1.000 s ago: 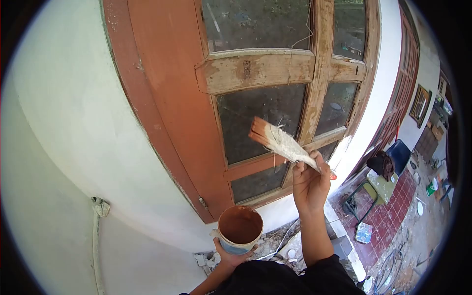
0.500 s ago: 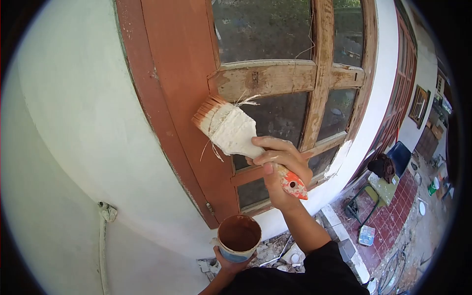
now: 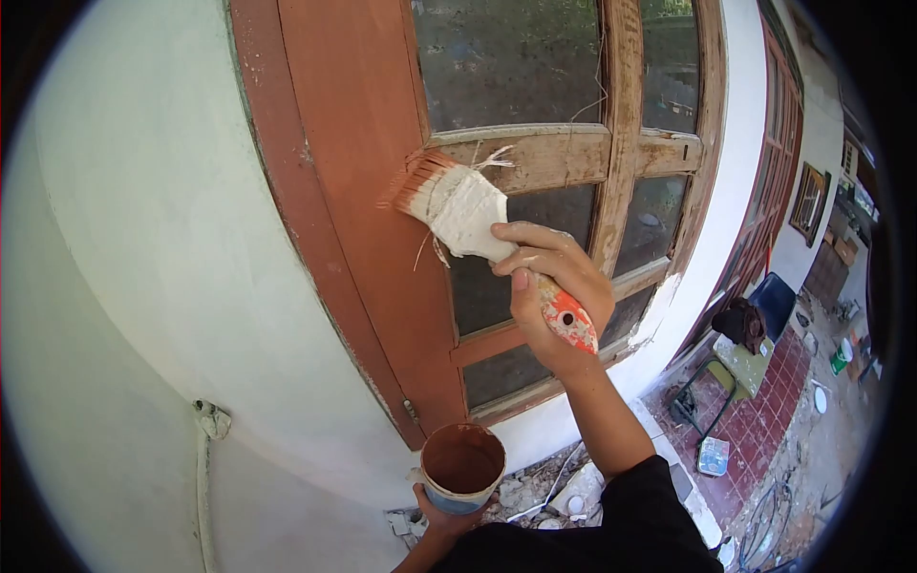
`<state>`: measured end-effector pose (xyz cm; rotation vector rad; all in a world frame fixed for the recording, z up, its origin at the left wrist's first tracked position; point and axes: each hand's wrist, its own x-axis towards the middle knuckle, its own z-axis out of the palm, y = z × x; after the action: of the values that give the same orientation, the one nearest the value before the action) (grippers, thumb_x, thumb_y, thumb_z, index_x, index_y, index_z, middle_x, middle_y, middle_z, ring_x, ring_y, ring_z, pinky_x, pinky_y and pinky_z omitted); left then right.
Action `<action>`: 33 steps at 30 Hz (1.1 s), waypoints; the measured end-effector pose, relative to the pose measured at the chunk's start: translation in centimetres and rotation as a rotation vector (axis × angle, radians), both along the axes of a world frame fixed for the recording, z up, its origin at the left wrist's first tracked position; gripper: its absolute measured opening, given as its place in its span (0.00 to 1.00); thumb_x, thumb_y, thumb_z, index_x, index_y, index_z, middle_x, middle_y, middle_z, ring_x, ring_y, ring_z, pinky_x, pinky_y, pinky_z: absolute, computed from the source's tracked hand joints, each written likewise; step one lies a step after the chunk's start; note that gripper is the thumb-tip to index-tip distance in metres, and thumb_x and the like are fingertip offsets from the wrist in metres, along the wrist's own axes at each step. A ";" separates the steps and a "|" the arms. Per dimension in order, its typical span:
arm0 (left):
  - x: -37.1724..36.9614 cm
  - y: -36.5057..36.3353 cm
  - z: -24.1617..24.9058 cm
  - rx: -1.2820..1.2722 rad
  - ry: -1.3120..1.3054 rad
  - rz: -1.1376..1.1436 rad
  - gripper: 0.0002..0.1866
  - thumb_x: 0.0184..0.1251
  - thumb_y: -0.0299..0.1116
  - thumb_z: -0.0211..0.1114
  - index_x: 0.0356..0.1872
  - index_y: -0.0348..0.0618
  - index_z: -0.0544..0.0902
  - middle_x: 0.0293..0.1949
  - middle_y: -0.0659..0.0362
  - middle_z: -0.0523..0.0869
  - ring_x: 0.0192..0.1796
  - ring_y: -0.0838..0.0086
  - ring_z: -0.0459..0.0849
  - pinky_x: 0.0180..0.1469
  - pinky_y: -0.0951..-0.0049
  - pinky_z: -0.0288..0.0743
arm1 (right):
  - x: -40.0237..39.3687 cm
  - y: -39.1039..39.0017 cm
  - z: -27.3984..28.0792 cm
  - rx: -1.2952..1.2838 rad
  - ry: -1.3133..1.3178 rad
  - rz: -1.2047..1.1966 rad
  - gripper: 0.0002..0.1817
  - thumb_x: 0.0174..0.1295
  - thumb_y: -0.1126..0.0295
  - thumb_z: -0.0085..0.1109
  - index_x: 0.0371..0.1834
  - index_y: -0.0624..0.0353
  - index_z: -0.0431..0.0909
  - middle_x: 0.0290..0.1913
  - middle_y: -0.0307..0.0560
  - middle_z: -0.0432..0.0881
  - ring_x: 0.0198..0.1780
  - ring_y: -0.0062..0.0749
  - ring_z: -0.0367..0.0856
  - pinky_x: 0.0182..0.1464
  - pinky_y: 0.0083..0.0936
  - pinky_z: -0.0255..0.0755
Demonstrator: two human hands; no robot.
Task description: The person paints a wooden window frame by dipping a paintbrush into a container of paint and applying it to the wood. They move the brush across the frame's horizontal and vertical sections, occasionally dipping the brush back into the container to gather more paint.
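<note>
My right hand is closed round the handle of a wide paintbrush crusted with whitish paint, its handle end red with a hole. Brown paint coats the bristle tips, which lie against the brown-painted left stile of a wooden window frame. A few loose bristles stick out from the brush's sides. Lower down, my left hand grips a paint cup, tilted so its brown-stained inside shows. Bare, worn wood shows on the window's crossbar just right of the brush.
A pale wall runs along the left, with a pipe low on it. Rubble lies below the window. At right, a chair with a dark bag stands on red tiles, a small paint-spattered container beside it.
My right hand has moved the paintbrush up and slightly right along the stile, toward the crossbar. My left hand holds the paint cup in nearly the same place.
</note>
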<state>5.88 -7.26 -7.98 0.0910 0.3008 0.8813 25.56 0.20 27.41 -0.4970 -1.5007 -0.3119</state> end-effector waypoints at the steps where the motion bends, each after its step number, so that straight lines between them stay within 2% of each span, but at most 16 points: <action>1: 0.1 0.1 -0.2 -0.002 -0.004 0.000 0.56 0.54 0.84 0.40 0.79 0.58 0.60 0.74 0.50 0.68 0.68 0.44 0.72 0.52 0.49 0.72 | 0.5 -0.3 0.1 -0.019 -0.008 -0.045 0.05 0.58 0.83 0.62 0.36 0.66 0.84 0.50 0.58 0.88 0.44 0.35 0.87 0.47 0.26 0.80; 7: 0.3 0.4 -1.3 -0.030 -0.006 -0.049 0.56 0.53 0.84 0.42 0.79 0.59 0.59 0.75 0.49 0.66 0.70 0.44 0.69 0.54 0.46 0.72 | 3.1 -1.9 -0.1 -0.011 -0.015 -0.236 0.03 0.60 0.83 0.62 0.36 0.67 0.83 0.49 0.57 0.88 0.42 0.34 0.87 0.46 0.25 0.79; 9: 0.3 0.3 -2.1 -0.039 -0.146 -0.101 0.56 0.54 0.84 0.41 0.80 0.59 0.58 0.76 0.49 0.63 0.72 0.43 0.67 0.56 0.45 0.72 | 3.2 -2.5 -0.3 -0.001 0.042 -0.219 0.02 0.62 0.82 0.62 0.35 0.67 0.83 0.49 0.57 0.88 0.41 0.34 0.88 0.46 0.25 0.79; 11: 0.3 0.1 -2.3 -0.051 -0.137 -0.112 0.57 0.54 0.84 0.40 0.81 0.59 0.57 0.77 0.48 0.62 0.73 0.43 0.66 0.58 0.44 0.72 | 2.5 -3.0 -0.1 0.002 0.037 -0.210 0.02 0.63 0.81 0.62 0.35 0.67 0.83 0.48 0.58 0.88 0.41 0.33 0.88 0.45 0.25 0.80; 13: 0.4 -0.1 -2.0 -0.060 -0.128 -0.116 0.57 0.54 0.84 0.40 0.81 0.60 0.57 0.77 0.48 0.61 0.74 0.42 0.65 0.59 0.44 0.72 | 0.9 -3.0 0.4 -0.028 0.068 0.031 0.02 0.64 0.79 0.62 0.35 0.67 0.83 0.49 0.58 0.88 0.41 0.32 0.88 0.44 0.27 0.81; 15: 0.5 -0.4 -0.2 0.106 0.111 -0.140 0.54 0.58 0.83 0.27 0.82 0.64 0.56 0.82 0.53 0.55 0.81 0.48 0.56 0.76 0.33 0.53 | -0.7 -2.2 0.9 -0.018 0.054 0.115 0.02 0.60 0.81 0.64 0.35 0.66 0.83 0.49 0.57 0.88 0.40 0.33 0.88 0.45 0.27 0.82; 17: 0.5 -0.3 -0.9 0.074 0.058 -0.123 0.54 0.58 0.83 0.26 0.82 0.64 0.56 0.82 0.53 0.54 0.81 0.47 0.55 0.76 0.33 0.53 | -1.9 -1.9 2.1 0.048 -0.182 0.041 0.05 0.55 0.83 0.65 0.35 0.66 0.84 0.49 0.56 0.88 0.40 0.33 0.87 0.45 0.27 0.82; 19: 0.6 0.0 -1.6 0.045 0.005 -0.114 0.54 0.58 0.83 0.26 0.82 0.64 0.55 0.82 0.53 0.53 0.82 0.47 0.54 0.77 0.34 0.53 | -2.6 -1.3 2.1 0.024 -0.177 0.074 0.07 0.51 0.84 0.65 0.35 0.66 0.84 0.49 0.55 0.88 0.41 0.34 0.87 0.45 0.26 0.82; 21: 0.7 0.3 -2.0 0.003 -0.155 -0.091 0.57 0.54 0.84 0.39 0.81 0.58 0.55 0.78 0.45 0.59 0.74 0.41 0.65 0.60 0.40 0.74 | -2.6 -0.5 1.9 -0.019 -0.168 0.019 0.02 0.62 0.80 0.62 0.34 0.67 0.84 0.49 0.58 0.88 0.46 0.38 0.88 0.49 0.28 0.81; 23: 0.8 0.4 -2.8 0.016 -0.189 -0.099 0.58 0.54 0.85 0.38 0.82 0.58 0.54 0.78 0.45 0.59 0.74 0.40 0.65 0.60 0.40 0.74 | -1.2 -0.3 1.8 -0.056 -0.147 0.036 0.02 0.63 0.80 0.61 0.35 0.67 0.83 0.49 0.58 0.88 0.45 0.36 0.87 0.49 0.28 0.81; 25: 0.8 0.6 -3.7 0.027 -0.226 -0.109 0.58 0.54 0.85 0.38 0.82 0.58 0.54 0.78 0.45 0.60 0.74 0.40 0.65 0.60 0.40 0.75 | 0.3 -0.5 1.6 -0.076 -0.137 -0.049 0.06 0.56 0.84 0.63 0.35 0.67 0.84 0.49 0.55 0.88 0.44 0.35 0.88 0.47 0.28 0.81; 27: 0.5 0.5 -4.4 -0.068 -0.501 -0.201 0.59 0.53 0.87 0.37 0.82 0.58 0.52 0.78 0.44 0.58 0.74 0.38 0.64 0.61 0.36 0.73 | 1.8 -0.8 1.5 -0.078 -0.141 -0.074 0.05 0.58 0.84 0.62 0.36 0.67 0.84 0.49 0.55 0.88 0.44 0.35 0.88 0.48 0.27 0.80; 28: 0.5 0.4 -4.6 -0.071 -0.499 -0.199 0.59 0.53 0.87 0.37 0.82 0.58 0.52 0.78 0.44 0.58 0.74 0.38 0.64 0.61 0.36 0.73 | 2.6 -1.1 1.4 -0.096 -0.115 -0.123 0.04 0.59 0.83 0.62 0.35 0.67 0.84 0.48 0.55 0.88 0.44 0.34 0.87 0.47 0.27 0.80; 30: 0.5 0.2 -4.5 0.003 -0.591 -0.221 0.53 0.58 0.81 0.30 0.82 0.64 0.56 0.82 0.52 0.53 0.81 0.47 0.55 0.76 0.32 0.54 | 4.1 -1.7 1.2 -0.116 -0.086 -0.172 0.03 0.60 0.83 0.62 0.35 0.67 0.84 0.48 0.56 0.89 0.44 0.33 0.87 0.47 0.26 0.80; 33: 0.4 -0.2 -4.3 -0.026 -0.527 -0.224 0.54 0.57 0.82 0.28 0.82 0.64 0.56 0.82 0.53 0.53 0.81 0.48 0.55 0.76 0.32 0.54 | 4.9 -3.0 1.4 -0.116 -0.014 -0.310 0.02 0.62 0.81 0.62 0.35 0.67 0.83 0.48 0.55 0.89 0.43 0.31 0.86 0.47 0.25 0.79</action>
<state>6.30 -7.44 -12.24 -0.1299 -0.1882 0.6497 30.45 -2.79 28.85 -0.8242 -1.4599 -0.4719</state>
